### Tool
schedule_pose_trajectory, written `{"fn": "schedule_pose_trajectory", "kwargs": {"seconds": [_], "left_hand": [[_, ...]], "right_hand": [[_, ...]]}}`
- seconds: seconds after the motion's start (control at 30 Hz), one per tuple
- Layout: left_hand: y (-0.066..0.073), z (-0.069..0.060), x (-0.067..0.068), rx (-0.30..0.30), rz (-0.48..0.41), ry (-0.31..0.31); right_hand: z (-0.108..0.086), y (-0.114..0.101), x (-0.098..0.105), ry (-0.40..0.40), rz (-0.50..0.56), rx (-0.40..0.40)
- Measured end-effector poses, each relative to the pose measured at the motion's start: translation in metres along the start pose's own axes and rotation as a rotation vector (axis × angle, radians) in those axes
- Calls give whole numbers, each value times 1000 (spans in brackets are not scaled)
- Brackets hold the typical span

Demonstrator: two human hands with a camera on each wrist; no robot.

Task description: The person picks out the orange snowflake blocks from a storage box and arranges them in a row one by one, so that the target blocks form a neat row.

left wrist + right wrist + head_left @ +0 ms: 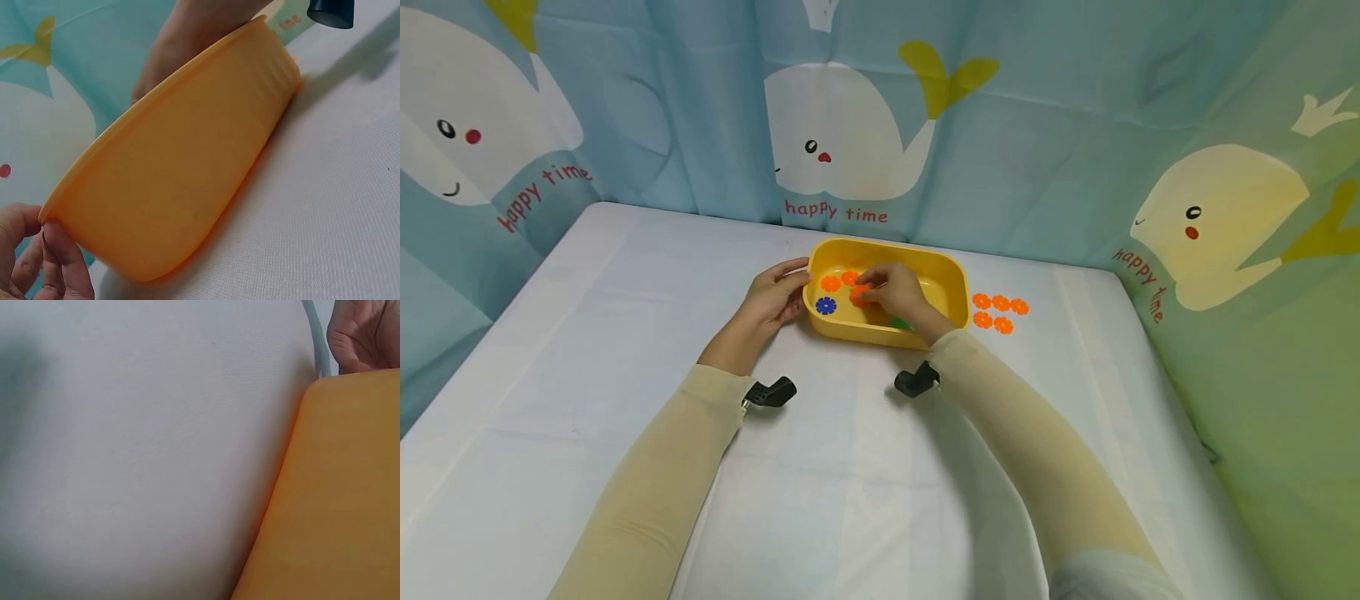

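Note:
A yellow plastic tub sits near the far side of the table. My left hand pinches its left rim; in the left wrist view, thumb and fingers meet on the edge. Inside the tub, my right hand pinches an orange snowflake disc. Two more orange discs, one at the left end and another behind it, lie in the tub with a blue disc. Something green shows partly under the right forearm. The tub's wall hides the right fingers in the right wrist view.
Several orange snowflake discs lie in two rows on the white-covered table, just right of the tub. A whale-print curtain hangs behind the table and along its sides. A black device is attached at each wrist.

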State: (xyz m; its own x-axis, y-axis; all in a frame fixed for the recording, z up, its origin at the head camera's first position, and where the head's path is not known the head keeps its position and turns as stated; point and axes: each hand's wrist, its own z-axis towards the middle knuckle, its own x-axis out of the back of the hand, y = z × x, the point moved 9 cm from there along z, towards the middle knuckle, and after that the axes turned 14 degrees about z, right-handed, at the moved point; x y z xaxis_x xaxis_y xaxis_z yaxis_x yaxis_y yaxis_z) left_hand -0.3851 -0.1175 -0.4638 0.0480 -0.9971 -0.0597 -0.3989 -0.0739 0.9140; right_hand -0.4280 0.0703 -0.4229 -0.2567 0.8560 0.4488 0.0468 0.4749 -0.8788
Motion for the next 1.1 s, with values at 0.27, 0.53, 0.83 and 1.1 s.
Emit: {"fn": "schedule_pose_trajectory", "kwargs": {"seconds": [0.27, 0.53, 0.83, 1.1], "left_hand": [[-1, -1, 0, 5, 17, -2], [-2, 0, 1, 17, 18, 0], [-2, -1, 0, 10, 34, 3], [-1, -1, 2, 13, 41, 16]], "right_hand": [[-8, 3, 11, -23, 41, 32], [-16, 4, 19, -57, 108, 10], [-30, 3, 30, -70, 207, 2], [-38, 8, 48, -82, 204, 1]]}}
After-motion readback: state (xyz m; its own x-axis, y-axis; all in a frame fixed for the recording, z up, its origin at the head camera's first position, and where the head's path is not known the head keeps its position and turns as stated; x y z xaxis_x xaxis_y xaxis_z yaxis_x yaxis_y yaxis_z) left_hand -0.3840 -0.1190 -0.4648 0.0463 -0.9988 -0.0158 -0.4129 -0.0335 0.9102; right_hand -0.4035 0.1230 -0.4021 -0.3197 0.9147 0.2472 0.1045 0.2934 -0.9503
